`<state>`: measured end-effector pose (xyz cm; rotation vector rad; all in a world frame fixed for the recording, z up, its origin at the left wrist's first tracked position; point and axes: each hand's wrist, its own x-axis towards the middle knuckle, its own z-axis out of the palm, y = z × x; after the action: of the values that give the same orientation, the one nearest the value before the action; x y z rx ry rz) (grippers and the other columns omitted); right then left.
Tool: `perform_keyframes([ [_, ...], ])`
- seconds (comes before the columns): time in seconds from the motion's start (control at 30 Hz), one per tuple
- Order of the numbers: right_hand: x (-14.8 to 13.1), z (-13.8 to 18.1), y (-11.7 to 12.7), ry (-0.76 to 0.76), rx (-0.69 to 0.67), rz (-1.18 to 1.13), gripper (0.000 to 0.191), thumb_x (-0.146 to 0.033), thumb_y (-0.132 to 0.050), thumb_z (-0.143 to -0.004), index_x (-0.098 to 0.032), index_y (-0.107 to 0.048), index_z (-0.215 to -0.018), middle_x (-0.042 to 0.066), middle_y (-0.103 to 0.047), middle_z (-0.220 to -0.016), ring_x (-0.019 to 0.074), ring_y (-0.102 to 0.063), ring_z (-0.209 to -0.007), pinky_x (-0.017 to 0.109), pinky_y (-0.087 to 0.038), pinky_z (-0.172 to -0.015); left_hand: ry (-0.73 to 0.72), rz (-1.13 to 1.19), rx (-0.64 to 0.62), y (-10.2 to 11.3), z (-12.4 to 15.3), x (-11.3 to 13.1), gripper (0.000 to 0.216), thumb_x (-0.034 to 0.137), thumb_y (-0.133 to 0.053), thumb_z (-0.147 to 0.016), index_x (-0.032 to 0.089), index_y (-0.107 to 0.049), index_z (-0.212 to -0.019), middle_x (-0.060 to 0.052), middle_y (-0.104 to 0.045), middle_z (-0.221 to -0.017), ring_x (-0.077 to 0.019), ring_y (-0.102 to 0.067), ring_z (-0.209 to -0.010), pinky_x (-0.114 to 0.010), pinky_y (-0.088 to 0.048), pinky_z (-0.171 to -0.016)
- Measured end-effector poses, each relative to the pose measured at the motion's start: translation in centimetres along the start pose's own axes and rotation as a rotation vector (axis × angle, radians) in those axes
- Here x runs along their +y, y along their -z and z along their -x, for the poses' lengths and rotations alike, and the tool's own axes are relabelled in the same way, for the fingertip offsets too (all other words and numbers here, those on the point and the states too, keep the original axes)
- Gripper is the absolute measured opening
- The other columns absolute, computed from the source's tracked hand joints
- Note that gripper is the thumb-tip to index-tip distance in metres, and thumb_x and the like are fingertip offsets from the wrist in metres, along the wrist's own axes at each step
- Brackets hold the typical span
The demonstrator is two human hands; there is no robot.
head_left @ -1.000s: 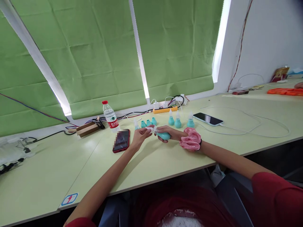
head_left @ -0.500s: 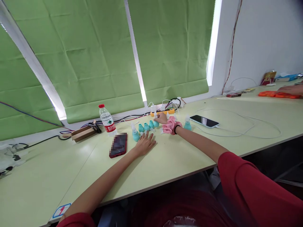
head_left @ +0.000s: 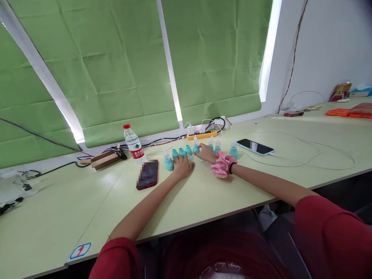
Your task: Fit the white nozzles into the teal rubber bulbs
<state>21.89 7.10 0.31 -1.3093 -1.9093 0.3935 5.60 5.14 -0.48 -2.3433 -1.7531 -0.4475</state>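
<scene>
Several teal squeeze bulbs stand in a loose row. Three open-necked teal bulbs [head_left: 181,152] have no tip, while others carry clear pointed nozzles, such as the leftmost tipped bulb [head_left: 168,162]. My left hand [head_left: 183,167] lies palm down just in front of the row, fingers spread, beside small clear pieces [head_left: 190,157] partly hidden by it. My right hand [head_left: 207,153], with a pink scrunchie [head_left: 222,164] at the wrist, has thumb and forefinger apart at a tipped bulb [head_left: 195,146]; whether they touch it is unclear. More tipped bulbs [head_left: 233,150] stand to its right.
A red-cased phone [head_left: 148,174] and a water bottle [head_left: 134,145] are on the left. A charging phone [head_left: 255,147] with a looping white cable lies right. Behind are a yellow power strip [head_left: 202,135] and a cardboard box [head_left: 104,159]. Another person's hand [head_left: 362,109] rests over orange pieces, far right.
My right hand has come down from the nozzle of a bulb, and that bulb now stands with its tip uncovered. My left hand stays in front of the row. The view has shifted slightly.
</scene>
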Motion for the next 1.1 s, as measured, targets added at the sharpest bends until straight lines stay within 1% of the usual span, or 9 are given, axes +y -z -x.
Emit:
perform_keyframes([
  [0.13,-0.4,-0.7,-1.6,0.011,0.035,0.152,0.022,-0.024,-0.049,-0.074,-0.012,-0.054,-0.093,0.011,-0.058,-0.095,0.0199,-0.05,-0.093,0.03,-0.034,-0.081,-0.066,0.007,-0.012,0.3,0.7,-0.1,0.039,0.034,-0.032,-0.08,0.009,-0.041,-0.108,-0.02,-0.044,-0.106,-0.0354,-0.039,-0.101,-0.05,-0.031,-0.079],
  [0.27,0.2,-0.1,-2.4,0.211,-0.023,0.27,0.027,-0.027,-0.044,-0.078,-0.011,-0.054,-0.097,0.01,-0.056,-0.098,0.0192,-0.045,-0.097,0.031,-0.033,-0.085,-0.271,0.076,0.018,0.5,1.3,-1.3,0.031,0.024,-0.03,-0.081,0.014,-0.042,-0.109,-0.013,-0.045,-0.107,-0.0264,-0.041,-0.1,-0.041,-0.032,-0.084],
  [0.37,0.0,-0.1,-2.8,0.318,-0.038,0.334,0.034,-0.031,-0.04,-0.081,-0.012,-0.051,-0.107,0.011,-0.052,-0.102,0.0205,-0.042,-0.099,0.033,-0.032,-0.087,-0.251,0.07,0.065,-0.1,1.1,-1.7,0.034,0.025,-0.033,-0.08,0.012,-0.041,-0.11,-0.014,-0.041,-0.115,-0.0278,-0.033,-0.11,-0.042,-0.029,-0.089],
  [0.47,-0.4,-0.6,-3.2,0.349,-0.092,0.397,0.036,-0.03,-0.036,-0.084,-0.013,-0.048,-0.112,0.012,-0.051,-0.104,0.0221,-0.041,-0.099,0.034,-0.032,-0.086,-0.213,0.065,0.014,-0.7,0.5,-1.6,0.038,0.031,-0.031,-0.081,0.008,-0.041,-0.11,-0.016,-0.044,-0.112,-0.0296,-0.032,-0.111,-0.044,-0.028,-0.089],
  [0.6,-0.2,-0.7,-3.1,0.378,-0.182,0.366,0.032,-0.026,-0.031,-0.086,-0.016,-0.048,-0.112,0.01,-0.051,-0.108,0.0207,-0.042,-0.101,0.034,-0.034,-0.086,-0.301,0.153,-0.006,-0.7,0.8,-1.5,0.033,0.029,-0.031,-0.081,0.009,-0.044,-0.105,-0.014,-0.048,-0.107,-0.0257,-0.038,-0.107,-0.041,-0.03,-0.091],
  [0.77,0.4,1.4,-2.1,0.484,-0.22,0.183,0.029,-0.025,-0.037,-0.083,-0.017,-0.047,-0.109,0.007,-0.053,-0.106,0.0178,-0.046,-0.101,0.033,-0.036,-0.086,-0.323,0.422,0.092,0.1,1.8,-1.9,0.028,0.018,-0.033,-0.079,0.017,-0.042,-0.105,-0.006,-0.05,-0.105,-0.0174,-0.045,-0.1,-0.033,-0.036,-0.089],
  [0.9,-0.1,2.4,-0.6,0.494,-0.166,0.132,0.031,-0.02,-0.033,-0.083,-0.017,-0.043,-0.112,0.006,-0.054,-0.108,0.0167,-0.049,-0.098,0.033,-0.038,-0.085,-0.298,0.459,0.11,0.3,1.5,-1.5,0.032,0.023,-0.035,-0.08,0.017,-0.042,-0.11,-0.007,-0.048,-0.112,-0.018,-0.043,-0.106,-0.033,-0.034,-0.091],
  [1.0,-0.6,2.1,1.9,0.563,-0.081,0.309,0.032,-0.01,-0.033,-0.079,-0.017,-0.05,-0.104,0.007,-0.055,-0.103,0.0183,-0.046,-0.098,0.034,-0.037,-0.083,-0.39,0.397,-0.019,0.3,1.1,-1.0,0.033,0.031,-0.031,-0.082,0.017,-0.049,-0.106,-0.007,-0.05,-0.112,-0.02,-0.043,-0.107,-0.034,-0.032,-0.093],
  [1.1,-0.6,1.6,4.6,0.658,-0.207,0.626,0.036,-0.002,-0.04,-0.069,-0.018,-0.056,-0.097,0.009,-0.055,-0.095,0.0211,-0.043,-0.093,0.032,-0.038,-0.073,-0.407,0.378,-0.075,0.3,1.1,-0.5,0.035,0.033,-0.03,-0.083,0.018,-0.05,-0.107,-0.006,-0.053,-0.109,-0.0205,-0.046,-0.104,-0.035,-0.033,-0.091],
])
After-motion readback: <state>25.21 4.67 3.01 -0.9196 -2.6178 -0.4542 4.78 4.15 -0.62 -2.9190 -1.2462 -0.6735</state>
